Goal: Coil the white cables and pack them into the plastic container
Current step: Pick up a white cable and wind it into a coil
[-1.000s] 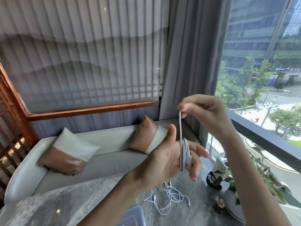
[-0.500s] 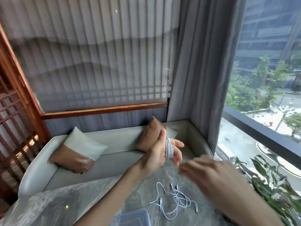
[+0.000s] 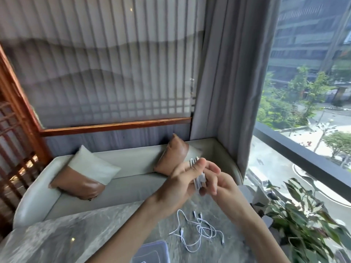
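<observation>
Cables [image 3: 197,229] lie loose and tangled on the grey tabletop [image 3: 79,238], below and a little nearer than the two raised hands, with the container [image 3: 152,252] just beside them at the frame's bottom edge. Its lid state is hard to tell, since only the far end shows. Above, the left hand [image 3: 180,184] has a coil [image 3: 198,177] wound round its fingers, its grip closed on the loops with the thumb pressing them flat. The right hand [image 3: 220,185] touches the coil from the other side, fingers curled in against it; whether it pinches a strand or only steadies cannot be told through the blur.

Judging by the look, the cord is light, thin and springy, so a coil will probably open if let go. Best held across all loops at once, pinched at the middle of the bundle, not by a plug end
</observation>
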